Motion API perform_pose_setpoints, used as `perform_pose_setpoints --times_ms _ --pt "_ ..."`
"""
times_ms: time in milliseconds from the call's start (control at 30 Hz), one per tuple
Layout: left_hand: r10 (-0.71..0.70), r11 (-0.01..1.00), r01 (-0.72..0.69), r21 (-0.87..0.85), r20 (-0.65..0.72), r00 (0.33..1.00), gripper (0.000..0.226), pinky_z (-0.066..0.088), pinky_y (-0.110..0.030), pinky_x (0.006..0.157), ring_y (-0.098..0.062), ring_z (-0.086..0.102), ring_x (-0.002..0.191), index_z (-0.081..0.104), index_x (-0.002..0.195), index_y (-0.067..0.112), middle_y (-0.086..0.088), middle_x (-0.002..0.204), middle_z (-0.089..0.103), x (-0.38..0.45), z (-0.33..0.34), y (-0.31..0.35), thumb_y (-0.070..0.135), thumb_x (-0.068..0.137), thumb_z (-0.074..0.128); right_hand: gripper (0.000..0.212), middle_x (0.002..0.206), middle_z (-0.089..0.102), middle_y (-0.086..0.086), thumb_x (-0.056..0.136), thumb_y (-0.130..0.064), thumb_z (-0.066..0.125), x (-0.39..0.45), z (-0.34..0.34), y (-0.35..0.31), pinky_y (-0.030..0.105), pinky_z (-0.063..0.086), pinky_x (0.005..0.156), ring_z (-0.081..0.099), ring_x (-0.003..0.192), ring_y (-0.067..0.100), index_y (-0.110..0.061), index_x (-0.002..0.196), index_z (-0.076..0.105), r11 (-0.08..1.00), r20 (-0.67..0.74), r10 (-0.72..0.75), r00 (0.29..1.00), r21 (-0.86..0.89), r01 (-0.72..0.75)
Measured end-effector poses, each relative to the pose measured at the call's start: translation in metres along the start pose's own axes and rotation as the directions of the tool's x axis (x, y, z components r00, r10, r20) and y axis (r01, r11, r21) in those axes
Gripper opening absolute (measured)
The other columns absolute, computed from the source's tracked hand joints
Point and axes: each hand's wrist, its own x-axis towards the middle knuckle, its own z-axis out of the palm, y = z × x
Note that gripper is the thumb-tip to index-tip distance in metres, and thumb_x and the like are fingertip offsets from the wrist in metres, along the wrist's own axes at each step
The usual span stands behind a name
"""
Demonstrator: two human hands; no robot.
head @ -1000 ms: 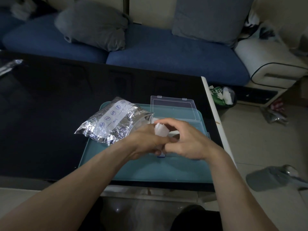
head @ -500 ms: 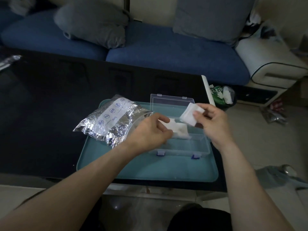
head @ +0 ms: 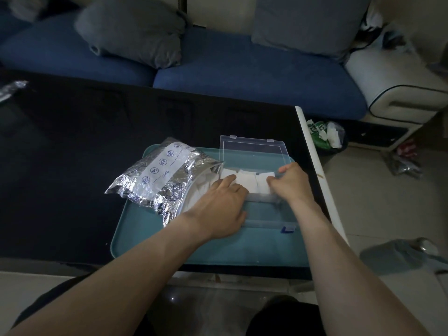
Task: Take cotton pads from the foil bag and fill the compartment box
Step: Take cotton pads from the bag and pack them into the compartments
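Note:
A clear compartment box [head: 266,223] stands on the right half of a teal tray [head: 169,241], its lid [head: 252,151] folded back. White cotton pads [head: 247,181] fill the far row of compartments. My left hand [head: 223,204] lies over the box's left part, its index finger stretched out and pressing on the left pad. My right hand [head: 288,183] is at the far right compartment, fingers curled on the edge of the rightmost pad and thumb at the box's far wall. The crumpled foil bag [head: 164,175] lies on the tray's left, its mouth open toward the box with white pads showing inside.
The tray sits at the right end of a black table [head: 72,141], whose white edge [head: 315,166] runs close to the box. A blue sofa [head: 242,76] with grey cushions is behind. A small bin with rubbish [head: 326,135] stands on the floor at right.
My right hand has brought its pad down from above the box into the far right compartment. My left hand moved forward and now presses on the left pads.

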Motion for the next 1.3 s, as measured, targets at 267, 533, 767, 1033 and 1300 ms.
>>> perform_pose_setpoints --times_ms 267,533,767,1033,1300 --pt "0.028 0.980 -0.073 -0.187 -0.233 0.972 0.028 0.044 -0.038 0.097 -0.027 0.054 0.114 0.066 0.111 0.007 -0.010 0.108 0.067 -0.002 -0.009 -0.002 0.022 0.089 0.056 0.051 0.119 0.063 0.010 0.087 -0.023 0.074 0.005 0.004 0.000 0.026 0.037 0.061 0.062 0.106 0.029 -0.008 0.128 0.049 0.979 -0.036 -0.004 0.999 -0.203 -0.003" --pt "-0.146 0.947 -0.024 -0.320 -0.496 0.856 0.016 0.044 -0.031 0.081 -0.025 0.059 0.086 0.071 0.085 0.008 -0.003 0.083 0.070 -0.011 -0.037 -0.023 0.014 0.085 0.057 0.028 0.120 0.063 0.018 0.099 -0.013 0.052 0.002 0.003 -0.001 0.027 0.038 0.068 0.060 0.102 0.033 0.000 0.124 0.055 0.979 -0.031 -0.005 1.000 -0.205 -0.001" --pt "-0.197 0.945 0.018 -0.327 -0.525 0.828 0.014 0.033 -0.015 0.078 -0.020 0.056 0.084 0.071 0.083 0.009 0.000 0.082 0.070 -0.016 -0.042 -0.039 0.013 0.085 0.058 0.009 0.092 0.065 0.004 0.092 -0.018 0.065 0.008 -0.003 0.001 0.022 0.040 0.062 0.061 0.083 0.019 -0.009 0.094 0.066 0.994 0.089 0.033 0.995 -0.106 -0.024" --pt "-0.194 0.956 0.050 -0.289 -0.497 0.846 0.018 0.041 -0.027 0.076 -0.025 0.057 0.081 0.070 0.081 0.007 -0.005 0.080 0.069 -0.018 -0.045 -0.040 0.016 0.086 0.056 0.009 0.093 0.073 0.005 0.084 -0.018 0.074 0.008 0.005 0.001 0.025 0.049 0.075 0.065 0.081 0.017 -0.011 0.089 0.073 0.968 0.052 0.005 0.999 -0.253 0.008" --pt "-0.333 0.943 0.325 -0.075 -0.246 0.910 0.043 0.039 -0.043 0.096 -0.034 0.044 0.117 0.060 0.122 0.011 -0.014 0.120 0.054 -0.026 -0.047 -0.054 0.034 0.086 0.062 0.036 0.125 0.068 0.004 0.090 -0.001 0.070 -0.004 -0.005 -0.006 0.031 0.048 0.106 0.064 0.114 0.019 -0.016 0.122 0.071 0.921 0.169 -0.139 0.976 -0.340 0.190"
